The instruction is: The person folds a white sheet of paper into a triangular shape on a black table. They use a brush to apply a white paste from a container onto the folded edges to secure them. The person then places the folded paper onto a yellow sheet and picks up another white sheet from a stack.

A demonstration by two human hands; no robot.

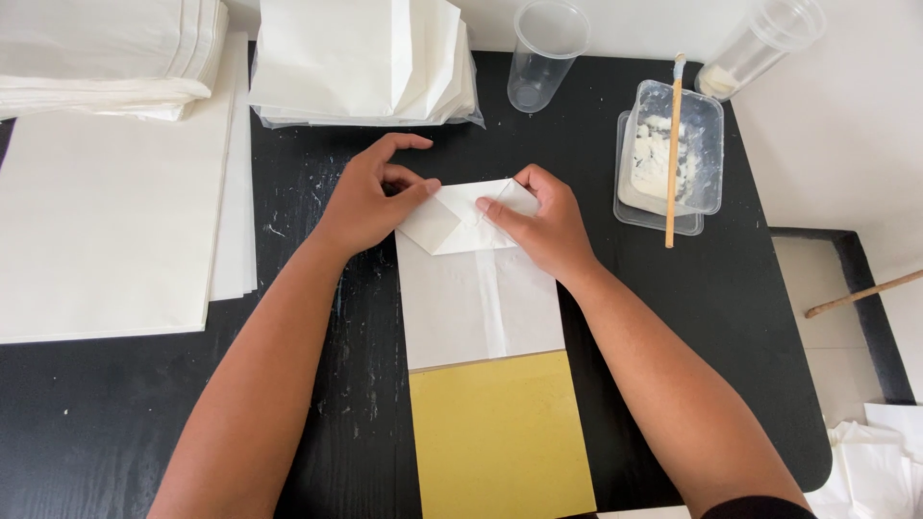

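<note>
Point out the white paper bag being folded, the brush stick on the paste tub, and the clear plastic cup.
white paper bag [478, 308], head view, on its flat body below the folded end.
brush stick [672, 154], head view, mid-handle across the tub.
clear plastic cup [541, 58], head view, on its side wall.

A black desk [317, 404], flecked with pale smears, carries everything. On it lie a white folded paper bag [481, 288] with a yellow sheet [500, 432] under its near end, flat white sheets [106, 221] at the left, and stacked paper bags [365, 62] at the far edge. A clear cup [540, 53] and a clear tub of white paste [668, 159] with a stick [673, 144] across it stand at the far right.
</note>
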